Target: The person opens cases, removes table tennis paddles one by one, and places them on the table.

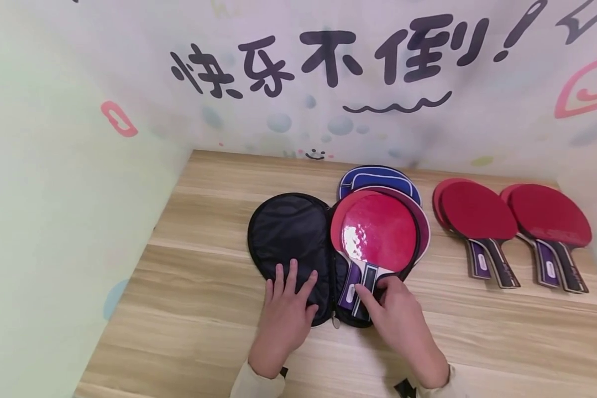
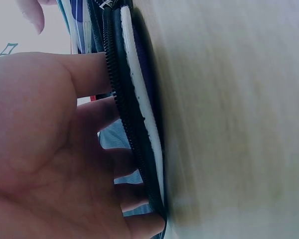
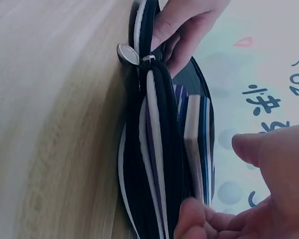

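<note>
An unzipped black paddle case (image 1: 288,226) lies spread on the table, its left half showing a dark lining. My left hand (image 1: 288,307) rests on that half with fingers spread; the left wrist view shows its fingers over the zipper edge (image 2: 120,94). Two red table tennis paddles (image 1: 378,226) overlap on the right half, one handle purple (image 1: 349,287), the other black (image 1: 363,296). Over the black handle is the thumb of my right hand (image 1: 403,315). In the right wrist view that thumb stands apart from the handle, and the bent fingers touch the case's side.
Behind and beneath the case show a blue case (image 1: 380,179) and a purple case edge (image 1: 424,226). To the right lie two overlapping pairs of red paddles, a nearer pair (image 1: 477,210) and a farther pair (image 1: 549,215). A printed wall backs the wooden table (image 1: 194,287).
</note>
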Tool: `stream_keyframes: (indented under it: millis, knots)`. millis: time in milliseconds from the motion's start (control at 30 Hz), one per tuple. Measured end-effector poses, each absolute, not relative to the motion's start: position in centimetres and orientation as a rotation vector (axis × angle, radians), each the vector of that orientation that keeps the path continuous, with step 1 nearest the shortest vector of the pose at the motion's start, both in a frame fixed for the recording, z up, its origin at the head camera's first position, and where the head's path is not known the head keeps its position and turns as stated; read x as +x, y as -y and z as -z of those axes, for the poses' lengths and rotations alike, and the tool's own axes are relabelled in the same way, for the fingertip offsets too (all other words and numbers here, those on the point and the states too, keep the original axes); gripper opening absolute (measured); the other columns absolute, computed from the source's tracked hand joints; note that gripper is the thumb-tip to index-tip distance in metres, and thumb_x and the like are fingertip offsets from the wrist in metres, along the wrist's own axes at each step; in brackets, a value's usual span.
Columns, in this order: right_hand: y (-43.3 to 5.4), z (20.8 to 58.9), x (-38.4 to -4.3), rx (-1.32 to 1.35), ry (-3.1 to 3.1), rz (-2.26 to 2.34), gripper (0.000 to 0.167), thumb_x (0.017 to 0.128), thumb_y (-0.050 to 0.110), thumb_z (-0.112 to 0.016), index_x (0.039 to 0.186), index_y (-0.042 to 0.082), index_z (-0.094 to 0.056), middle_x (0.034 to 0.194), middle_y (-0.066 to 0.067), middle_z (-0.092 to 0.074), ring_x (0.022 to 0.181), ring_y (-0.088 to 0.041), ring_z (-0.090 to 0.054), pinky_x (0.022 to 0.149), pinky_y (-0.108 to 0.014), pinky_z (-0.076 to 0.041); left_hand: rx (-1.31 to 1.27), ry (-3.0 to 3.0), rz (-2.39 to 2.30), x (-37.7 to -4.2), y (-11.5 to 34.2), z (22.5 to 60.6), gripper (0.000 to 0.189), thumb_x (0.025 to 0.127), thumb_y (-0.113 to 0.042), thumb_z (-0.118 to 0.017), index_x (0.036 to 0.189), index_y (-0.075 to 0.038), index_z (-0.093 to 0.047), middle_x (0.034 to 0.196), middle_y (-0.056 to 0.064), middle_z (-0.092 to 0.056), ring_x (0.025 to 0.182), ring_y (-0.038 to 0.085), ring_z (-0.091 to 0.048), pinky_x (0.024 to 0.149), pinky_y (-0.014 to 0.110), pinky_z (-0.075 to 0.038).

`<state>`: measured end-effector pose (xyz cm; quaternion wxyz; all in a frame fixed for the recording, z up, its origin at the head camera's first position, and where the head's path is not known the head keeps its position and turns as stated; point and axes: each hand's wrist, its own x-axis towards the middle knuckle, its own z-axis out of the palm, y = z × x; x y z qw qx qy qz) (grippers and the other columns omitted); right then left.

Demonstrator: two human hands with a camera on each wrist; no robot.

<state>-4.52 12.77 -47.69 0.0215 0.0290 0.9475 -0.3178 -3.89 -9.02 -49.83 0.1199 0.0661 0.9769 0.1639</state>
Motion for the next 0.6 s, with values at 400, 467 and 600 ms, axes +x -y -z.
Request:
stream_keyframes:
  millis: [400, 467, 600]
  knots:
    - [-11.3, 48.9, -4.1, 0.041, -3.007, 0.89, 0.059, 0.089, 0.037, -0.078, 0.112, -0.011, -0.053, 0.098, -0.023, -0.057, 0.087, -0.035, -0.057, 0.081, -0.05, -0.05, 0.181, -2.834, -0.484, -3.9, 9.2, 49.6, 0.062, 0.099, -0.037, -0.064, 0.156, -0.031, -0.042, 0.172, 0.012, -0.015, 0.159, 0.045, -0.008, 0.124, 0.067, -0.02]
    - [-11.3, 49.0, -3.9, 0.048, -3.026, 0.904, 0.055, 0.089, 0.033, -0.077, 0.11, -0.011, -0.054, 0.097, -0.023, -0.058, 0.087, -0.035, -0.057, 0.08, -0.049, -0.05, 0.175, -2.829, -0.488, -3.9, 9.2, 49.6, 0.062, 0.099, -0.037, -0.064, 0.156, -0.032, -0.042, 0.172, 0.012, -0.015, 0.159, 0.045, -0.008, 0.124, 0.067, -0.019]
    - [-11.5, 48.8, -3.7, 0.054, -3.066, 0.947, 0.045, 0.088, 0.025, -0.076, 0.106, -0.011, -0.056, 0.093, -0.022, -0.059, 0.082, -0.033, -0.058, 0.076, -0.049, -0.051, 0.173, -2.817, -0.496, -3.9, 9.2, 49.8, 0.062, 0.099, -0.037, -0.064, 0.157, -0.032, -0.04, 0.173, 0.011, -0.013, 0.159, 0.045, -0.006, 0.124, 0.067, -0.018]
